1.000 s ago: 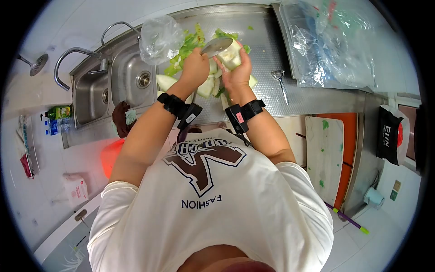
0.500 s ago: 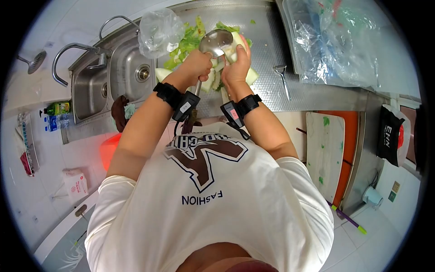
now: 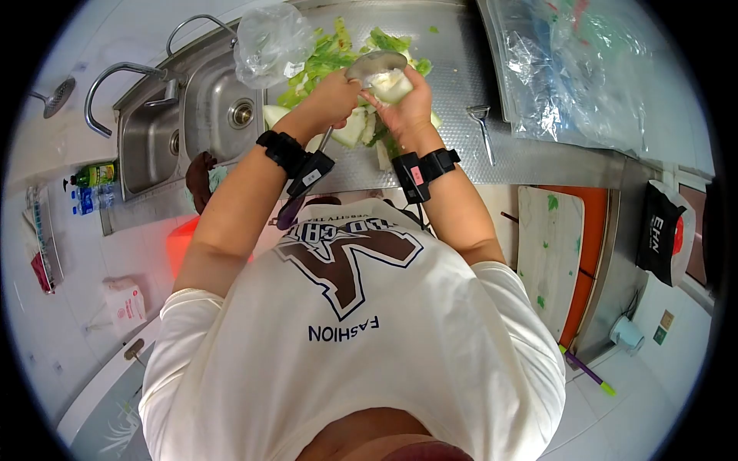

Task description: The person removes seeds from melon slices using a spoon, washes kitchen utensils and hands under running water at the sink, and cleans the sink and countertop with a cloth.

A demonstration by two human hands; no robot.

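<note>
Shows in the head view, against half a second ago, a long-handled metal spoon with a round bowl (image 3: pixel 377 64) turned more edge-on, and a thick, pale-green melon chunk (image 3: pixel 393 91) rolled so that more of its white, pulpy inner side faces up. Holds the spoon in the left hand (image 3: pixel 330 100), fingers closed in a fist around the handle, with the handle's end poking out toward the body. Cups the chunk in the right hand (image 3: pixel 413 104), thumb and fingers half curled and set around its sides, raised above the brushed, dimpled steel counter (image 3: pixel 453 142). Brings the bowl over the chunk's pulpy side; cannot tell whether scraping into it or just touching.

Has, on the body side of the chunk and a little left, more pale-green melon pieces (image 3: pixel 351 132) lying in a heap. Has, beyond and left of the chunk, loose yellow-green leaf scraps (image 3: pixel 327 63), then a crumpled clear plastic bag (image 3: pixel 269 48), and farther left a double-basin stainless sink (image 3: pixel 215 104). Has, right of the chunk and nearer the body, a silvery metal peeler (image 3: pixel 483 131) lying flat on the counter. Has, well to the right of the chunk, a spread of rumpled clear plastic sheeting (image 3: pixel 580 81). Wears a black strap (image 3: pixel 284 154) with a small box on each wrist, just on the body side of the chunk.
</note>
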